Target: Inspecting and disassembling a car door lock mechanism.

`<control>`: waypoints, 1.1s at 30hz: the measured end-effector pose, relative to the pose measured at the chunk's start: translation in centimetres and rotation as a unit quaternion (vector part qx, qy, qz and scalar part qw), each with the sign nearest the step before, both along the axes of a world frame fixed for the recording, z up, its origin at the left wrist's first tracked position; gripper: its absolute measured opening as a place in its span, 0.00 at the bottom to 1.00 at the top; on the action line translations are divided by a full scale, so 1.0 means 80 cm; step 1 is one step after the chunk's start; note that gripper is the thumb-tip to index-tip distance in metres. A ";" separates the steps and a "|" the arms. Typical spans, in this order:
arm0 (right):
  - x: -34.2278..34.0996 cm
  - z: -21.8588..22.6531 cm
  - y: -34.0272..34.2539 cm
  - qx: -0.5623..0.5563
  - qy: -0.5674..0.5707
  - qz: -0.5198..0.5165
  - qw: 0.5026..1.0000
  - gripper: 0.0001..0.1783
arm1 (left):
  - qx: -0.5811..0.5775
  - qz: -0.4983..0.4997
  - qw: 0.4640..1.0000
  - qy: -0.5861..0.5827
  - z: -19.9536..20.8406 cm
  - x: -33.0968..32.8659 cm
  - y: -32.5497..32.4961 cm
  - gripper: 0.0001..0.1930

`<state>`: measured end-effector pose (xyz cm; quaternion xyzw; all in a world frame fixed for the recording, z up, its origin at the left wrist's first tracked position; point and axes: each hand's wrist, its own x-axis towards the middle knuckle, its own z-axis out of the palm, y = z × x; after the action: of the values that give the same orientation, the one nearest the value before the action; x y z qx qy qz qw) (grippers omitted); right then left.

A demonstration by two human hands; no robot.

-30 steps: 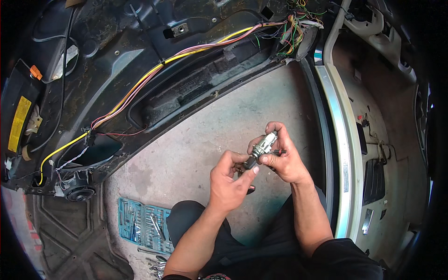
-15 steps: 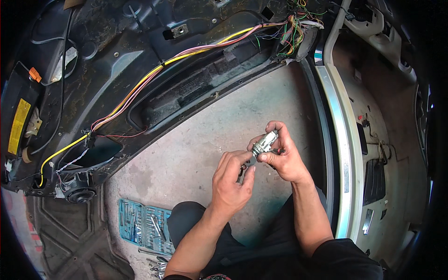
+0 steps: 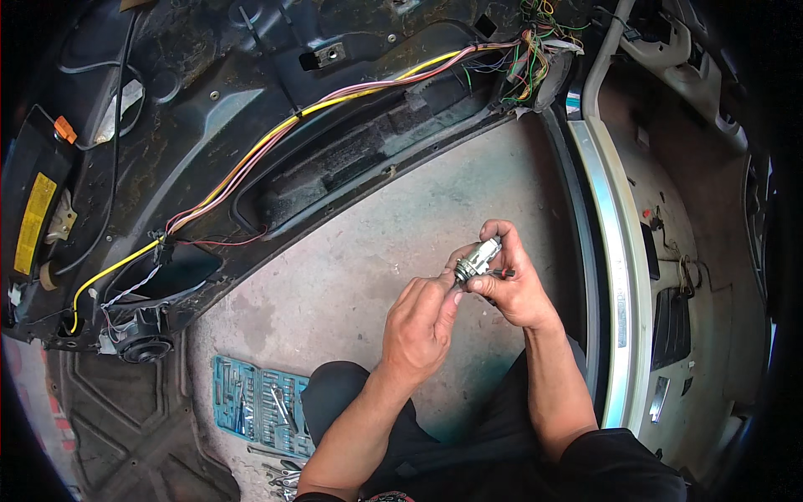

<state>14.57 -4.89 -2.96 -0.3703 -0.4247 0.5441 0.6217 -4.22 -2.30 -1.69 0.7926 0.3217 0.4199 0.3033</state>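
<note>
- Right hand [image 3: 520,291] grips a metal cylinder [image 3: 477,261] right of centre.
- Left hand [image 3: 420,322] curls at its lower end; I can't see what it grips.
- Open blue toolbox [image 3: 258,408], lower left.
- Car door [image 3: 196,142] strung with wires [image 3: 269,139], upper left.

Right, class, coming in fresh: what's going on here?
A person's right hand holds a small silvery metal cylinder; the left hand is at its lower end, its grip partly hidden. Beyond is a dark panel carrying a wire bundle. An open blue tool case lies on the floor.
</note>
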 end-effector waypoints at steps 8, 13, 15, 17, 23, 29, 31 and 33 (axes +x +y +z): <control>-0.001 0.009 -0.001 0.003 0.038 0.019 0.999 0.36 | -0.228 -0.032 0.965 -0.125 -0.007 0.001 -0.008 0.12; 0.011 0.011 -0.005 0.012 -0.084 -0.021 0.996 0.35 | -0.151 -0.005 0.987 -0.048 -0.013 0.002 -0.011 0.13; 0.014 0.009 -0.005 0.021 -0.080 -0.012 0.996 0.35 | -0.126 -0.008 0.991 -0.036 -0.010 0.000 -0.011 0.12; 0.016 0.009 -0.006 0.029 -0.078 -0.005 0.996 0.34 | -0.102 -0.014 0.994 -0.027 -0.007 -0.001 -0.012 0.12; 0.016 0.012 -0.006 0.014 -0.023 -0.007 1.000 0.32 | -0.192 -0.017 0.980 -0.057 -0.001 -0.008 -0.011 0.12; 0.009 0.012 -0.006 0.012 -0.019 -0.011 1.000 0.30 | -0.179 -0.043 0.982 -0.040 0.006 -0.012 -0.006 0.08; 0.007 0.011 -0.006 -0.003 -0.063 -0.016 0.998 0.29 | -0.007 -0.023 1.000 0.013 -0.005 -0.011 0.002 0.06; 0.008 0.011 -0.005 -0.005 -0.094 -0.022 0.995 0.28 | 0.074 -0.023 0.997 0.021 -0.006 -0.007 0.013 0.06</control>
<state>15.24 -5.26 -2.10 -0.4323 -0.4704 0.4952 0.5888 -4.76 -1.26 -2.13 0.8289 0.2775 0.4186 0.2462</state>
